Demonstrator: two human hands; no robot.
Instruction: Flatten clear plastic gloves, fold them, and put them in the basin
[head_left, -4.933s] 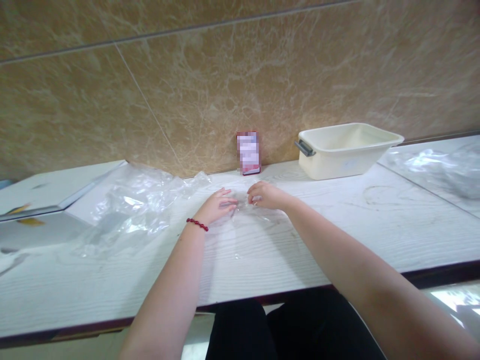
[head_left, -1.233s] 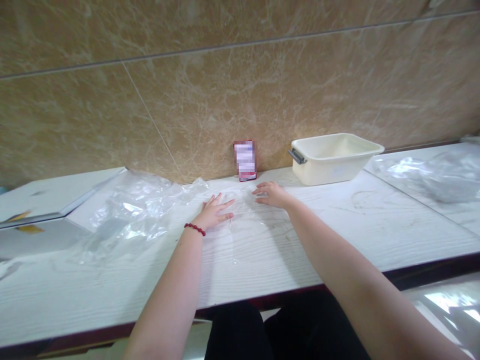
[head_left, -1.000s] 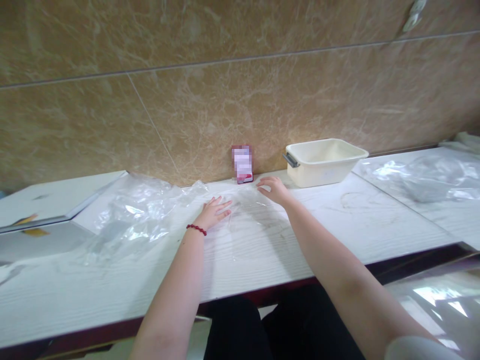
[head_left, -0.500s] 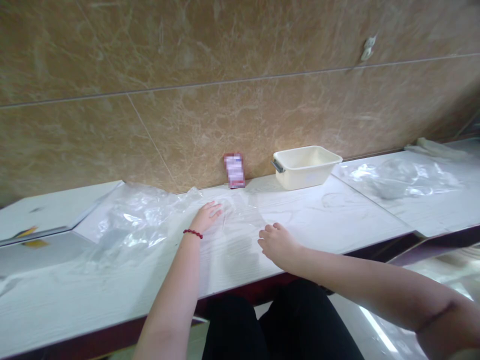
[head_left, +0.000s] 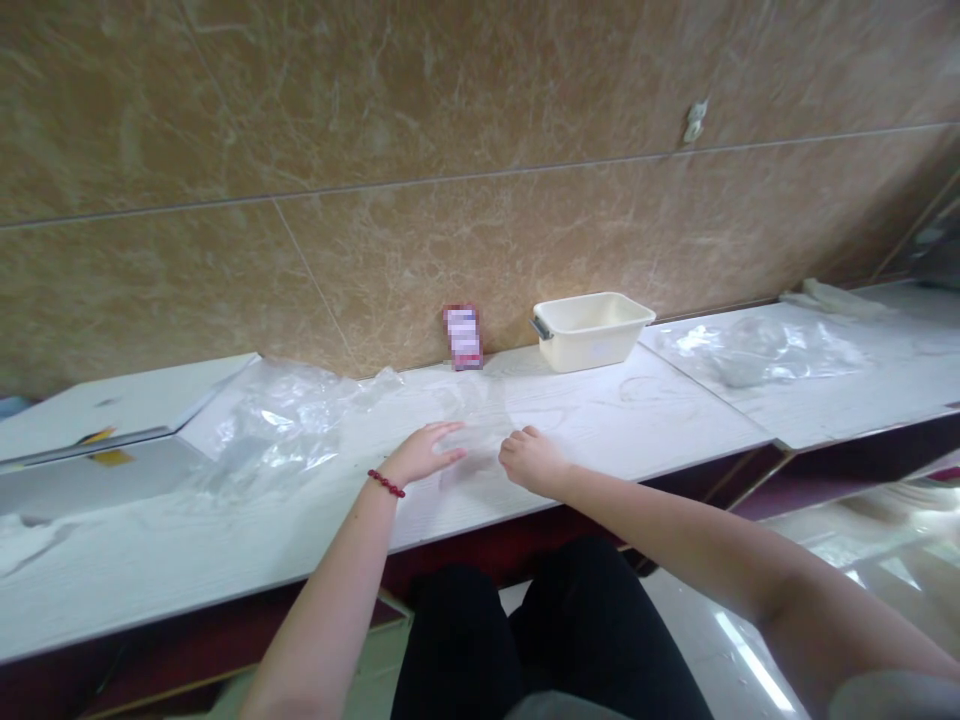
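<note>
1. Drawn back from its place a second ago near the far side of the table, the bare right hand (head_left: 534,461) now sits closer to the front edge.
2. Nearest are the person's legs in black trousers (head_left: 457,640), below the edge of the long white wood-grain table (head_left: 637,425).
3. Curled in narrow, the right hand's fingers are at the right side of a thin, clear plastic film (head_left: 484,405); whether they pinch it I cannot tell.
4. Opposite, the bare left hand (head_left: 426,455) has its thumb set wide from its fingers, beside the film's left side; whether it touches is unclear. A dark red beaded bracelet (head_left: 386,483) circles that wrist.
5. The film lies on the table, reaching from between the hands towards the wall; its outline is hard to see.
6. To the left, crumpled clear plastic (head_left: 292,410) lies against a white box with a yellow mark (head_left: 127,410).
7. Farther back stand a red-bordered rectangular card (head_left: 463,338), its face pixelated, and a cream plastic tub (head_left: 596,350) with a grey handle.
8. More clear plastic (head_left: 765,350) lies at the right.
9. Behind everything rises a brown marbled tile wall (head_left: 450,240).
</note>
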